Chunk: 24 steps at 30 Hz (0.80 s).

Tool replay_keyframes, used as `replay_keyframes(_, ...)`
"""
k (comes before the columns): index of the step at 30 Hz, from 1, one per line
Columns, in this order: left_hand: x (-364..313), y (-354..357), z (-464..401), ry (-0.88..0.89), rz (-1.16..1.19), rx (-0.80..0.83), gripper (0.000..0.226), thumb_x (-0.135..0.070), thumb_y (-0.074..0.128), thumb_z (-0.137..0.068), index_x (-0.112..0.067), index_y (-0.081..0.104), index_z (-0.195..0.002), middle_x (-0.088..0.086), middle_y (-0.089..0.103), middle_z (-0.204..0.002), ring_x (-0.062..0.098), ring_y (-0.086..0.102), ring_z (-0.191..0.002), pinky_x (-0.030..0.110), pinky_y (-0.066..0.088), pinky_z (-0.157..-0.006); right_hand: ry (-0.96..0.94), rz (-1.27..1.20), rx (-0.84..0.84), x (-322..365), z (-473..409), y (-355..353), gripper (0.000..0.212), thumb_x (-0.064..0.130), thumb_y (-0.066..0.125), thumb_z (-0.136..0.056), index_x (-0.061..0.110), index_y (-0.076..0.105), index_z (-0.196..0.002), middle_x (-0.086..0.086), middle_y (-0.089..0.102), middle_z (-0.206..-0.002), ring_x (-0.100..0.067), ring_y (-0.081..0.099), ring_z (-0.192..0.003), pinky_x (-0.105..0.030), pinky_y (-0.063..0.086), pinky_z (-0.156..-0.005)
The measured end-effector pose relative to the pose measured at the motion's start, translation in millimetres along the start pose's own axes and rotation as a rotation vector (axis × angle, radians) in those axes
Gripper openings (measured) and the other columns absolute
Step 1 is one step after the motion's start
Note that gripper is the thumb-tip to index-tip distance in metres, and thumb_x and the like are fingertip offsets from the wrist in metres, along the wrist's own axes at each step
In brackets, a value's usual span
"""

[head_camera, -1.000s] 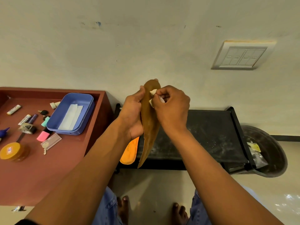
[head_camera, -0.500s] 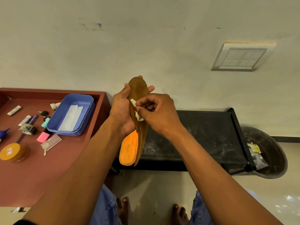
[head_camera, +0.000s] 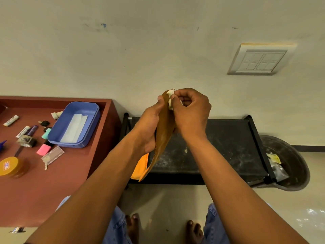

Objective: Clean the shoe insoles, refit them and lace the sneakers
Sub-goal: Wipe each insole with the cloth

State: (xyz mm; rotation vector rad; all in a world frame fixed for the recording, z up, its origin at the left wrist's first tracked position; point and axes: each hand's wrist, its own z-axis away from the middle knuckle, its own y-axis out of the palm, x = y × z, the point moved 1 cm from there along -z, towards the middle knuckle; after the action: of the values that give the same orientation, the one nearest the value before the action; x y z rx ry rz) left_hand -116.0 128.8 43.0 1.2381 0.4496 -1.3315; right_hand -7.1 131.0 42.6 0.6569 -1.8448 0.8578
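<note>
A brown shoe insole [head_camera: 163, 134] stands nearly upright in front of me, seen almost edge-on, its orange underside [head_camera: 140, 167] showing near the bottom. My left hand [head_camera: 149, 124] grips it round the middle from the left. My right hand [head_camera: 190, 111] pinches a small white wad of cloth or tissue [head_camera: 170, 99] and presses it against the insole's top end. No sneakers or laces are in view.
A black low rack [head_camera: 228, 147] stands behind my hands against the wall. To its right is a dark round bin [head_camera: 292, 166] with litter. On the left, a red-brown table [head_camera: 58, 176] carries a blue tray [head_camera: 77, 124] with white tissue, an orange-lidded jar [head_camera: 10, 167] and several small items.
My right hand slid the white wad down the insole's middle, then back up to its top end. The insole turned from showing its face to edge-on again.
</note>
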Motion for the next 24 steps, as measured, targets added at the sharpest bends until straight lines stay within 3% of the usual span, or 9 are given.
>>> replay_keyframes(6,-8,-17,-7,0.047,0.165,-0.016,0.055,-0.053,0.024,-0.109,-0.026,0.058,-0.143,0.015,0.068,-0.133,0.029,0.065,-0.125,0.045,0.049,-0.108,0.018,-0.012,0.366,-1,7,6,0.011,0.013,0.077,-0.087,0.022,0.078,-0.093,0.012,0.073,-0.084,0.0,0.068,-0.075,-0.016,0.057,-0.069)
replay_keyframes(11,-19,-40,-14,0.132,0.335,-0.08,0.061,-0.058,0.015,-0.108,-0.031,0.055,-0.144,0.012,0.066,-0.137,0.033,0.062,-0.129,0.052,0.047,-0.109,-0.065,0.081,0.606,8,28,12,0.011,0.018,0.079,-0.085,0.021,0.079,-0.095,0.011,0.073,-0.085,-0.002,0.068,-0.076,-0.018,0.058,-0.072)
replay_keyframes(15,-18,-43,-16,0.156,0.412,-0.086,0.063,-0.061,0.012,-0.106,-0.034,0.053,-0.145,0.013,0.067,-0.135,0.037,0.064,-0.124,0.053,0.049,-0.106,-0.101,0.145,0.532,12,37,15,0.012,0.025,0.078,-0.087,0.022,0.077,-0.098,0.011,0.073,-0.089,-0.002,0.067,-0.078,-0.021,0.059,-0.08)
replay_keyframes(21,-15,-34,-15,0.149,0.48,-0.077,0.065,-0.062,0.009,-0.106,-0.032,0.053,-0.144,0.014,0.068,-0.133,0.037,0.064,-0.124,0.053,0.051,-0.101,-0.179,0.275,0.268,7,32,15,0.013,0.028,0.077,-0.088,0.018,0.078,-0.095,0.002,0.076,-0.095,-0.01,0.07,-0.082,-0.025,0.06,-0.081)
replay_keyframes(24,-15,-34,-15,0.149,0.507,-0.084,0.066,-0.063,0.009,-0.105,-0.032,0.053,-0.143,0.015,0.067,-0.134,0.037,0.063,-0.125,0.053,0.053,-0.099,-0.136,0.253,0.266,3,27,14,0.01,0.024,0.076,-0.089,0.018,0.078,-0.096,0.002,0.076,-0.096,-0.01,0.07,-0.083,-0.025,0.06,-0.082)
